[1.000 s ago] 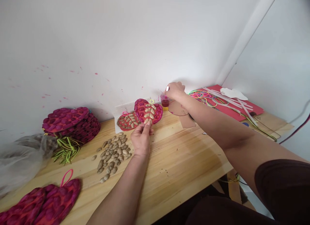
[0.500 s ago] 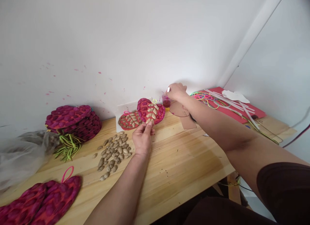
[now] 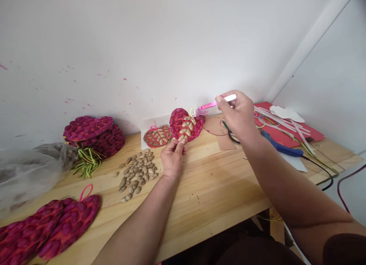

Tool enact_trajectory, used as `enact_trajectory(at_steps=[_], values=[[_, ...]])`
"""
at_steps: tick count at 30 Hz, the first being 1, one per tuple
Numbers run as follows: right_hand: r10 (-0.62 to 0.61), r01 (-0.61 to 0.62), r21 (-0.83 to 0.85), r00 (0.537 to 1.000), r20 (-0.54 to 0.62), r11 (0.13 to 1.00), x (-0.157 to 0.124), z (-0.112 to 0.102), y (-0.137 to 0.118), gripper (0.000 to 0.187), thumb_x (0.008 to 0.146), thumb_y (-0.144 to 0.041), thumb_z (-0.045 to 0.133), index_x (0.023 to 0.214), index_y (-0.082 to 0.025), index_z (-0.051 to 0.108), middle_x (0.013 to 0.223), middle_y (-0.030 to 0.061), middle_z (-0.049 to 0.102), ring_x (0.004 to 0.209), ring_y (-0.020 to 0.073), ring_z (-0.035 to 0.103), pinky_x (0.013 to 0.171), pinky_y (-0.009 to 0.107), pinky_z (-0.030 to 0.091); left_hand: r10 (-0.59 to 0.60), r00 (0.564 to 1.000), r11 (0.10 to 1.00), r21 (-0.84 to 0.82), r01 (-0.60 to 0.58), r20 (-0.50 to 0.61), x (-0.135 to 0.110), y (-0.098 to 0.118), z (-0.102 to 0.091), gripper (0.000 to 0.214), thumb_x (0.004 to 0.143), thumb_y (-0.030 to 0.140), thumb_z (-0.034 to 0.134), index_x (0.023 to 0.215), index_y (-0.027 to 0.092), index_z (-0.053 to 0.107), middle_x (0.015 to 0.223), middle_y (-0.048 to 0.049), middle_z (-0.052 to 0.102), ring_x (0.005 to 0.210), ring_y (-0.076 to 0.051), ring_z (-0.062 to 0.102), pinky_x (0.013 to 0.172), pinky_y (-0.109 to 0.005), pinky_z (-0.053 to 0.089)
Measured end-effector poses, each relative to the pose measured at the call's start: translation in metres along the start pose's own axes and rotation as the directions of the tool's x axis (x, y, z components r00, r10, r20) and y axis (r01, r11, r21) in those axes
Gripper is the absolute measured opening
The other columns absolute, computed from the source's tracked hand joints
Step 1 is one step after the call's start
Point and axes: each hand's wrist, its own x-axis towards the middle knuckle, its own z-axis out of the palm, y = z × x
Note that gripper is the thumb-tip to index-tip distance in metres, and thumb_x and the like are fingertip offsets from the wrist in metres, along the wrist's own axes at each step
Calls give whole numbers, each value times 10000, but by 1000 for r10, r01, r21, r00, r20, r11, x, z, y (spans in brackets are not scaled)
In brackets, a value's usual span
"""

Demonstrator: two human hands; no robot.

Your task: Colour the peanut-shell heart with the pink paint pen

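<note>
My left hand [image 3: 172, 157] pinches the bottom tip of a red heart-shaped piece [image 3: 185, 124] covered with peanut shells, holding it tilted above the wooden table [image 3: 217, 181]. My right hand [image 3: 238, 114] is closed on a thin brush [image 3: 217, 102] with a white handle and a pink tip, raised just right of the heart. A small cup of red paint [image 3: 202, 113] stands behind the heart by the wall. A second shell-covered heart [image 3: 157, 136] lies on white paper behind my left hand. Loose peanut shells [image 3: 137, 174] lie left of that hand.
Stacked painted hearts [image 3: 93, 132] with green cords sit at the left, more painted hearts [image 3: 51, 227] at the near left, a plastic bag [image 3: 25, 171] beside them. At the right lie a blue glue gun [image 3: 281, 147], glue sticks on red sheet [image 3: 288, 130], and cardboard cutouts [image 3: 217, 127].
My right hand has lifted away from the paint cup, bringing the brush up and to the right. The heart in my left hand stays held up; the camera has shifted slightly.
</note>
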Motion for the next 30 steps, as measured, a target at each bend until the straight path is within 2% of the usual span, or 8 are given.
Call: enact_trajectory(at_steps=[3,7,12,18,26,30], values=[[-62,66,116,997,-40,991,-36,-1,-21,179,926,-407,712,872,-242,667,708,-30,680,622,131,625,625,300,517,24,1000,999,43,-25,15,-4,5,1,304,759,468,814,703,179,738,589,5,659,526,-118,579,551,-233,461],[-198,204,67,976,-89,977,-60,4,-25,121,945,-372,717,918,-258,687,844,-3,744,779,161,700,774,346,587,71,996,992,102,-75,45,-10,10,1,315,783,474,799,679,184,733,566,-1,652,524,-123,579,555,-238,464],[-247,250,45,967,-60,967,-63,7,-10,137,961,-398,697,962,-261,690,874,11,751,836,186,713,790,381,590,76,994,990,113,-84,73,-13,12,3,303,771,483,808,729,187,760,588,-6,664,526,-129,582,549,-246,472],[-317,312,-60,944,-92,948,-64,7,-10,140,976,-404,676,954,-266,679,882,13,761,808,190,699,799,405,566,90,993,988,122,-100,78,-14,10,3,294,769,476,818,754,186,775,606,-6,664,531,-127,587,558,-249,477],[-298,290,-138,954,-41,947,-65,4,-16,153,979,-437,664,933,-292,673,898,27,776,865,231,716,877,465,551,110,991,982,144,-120,80,-14,10,4,280,770,471,823,746,194,788,600,-13,664,543,-137,588,577,-263,481],[-295,287,-150,955,-31,946,-65,4,-18,131,978,-409,664,920,-292,664,882,23,782,873,235,715,851,457,541,105,992,985,128,-114,74,-14,10,4,271,761,462,828,781,193,808,618,-17,673,540,-135,590,577,-264,476]])
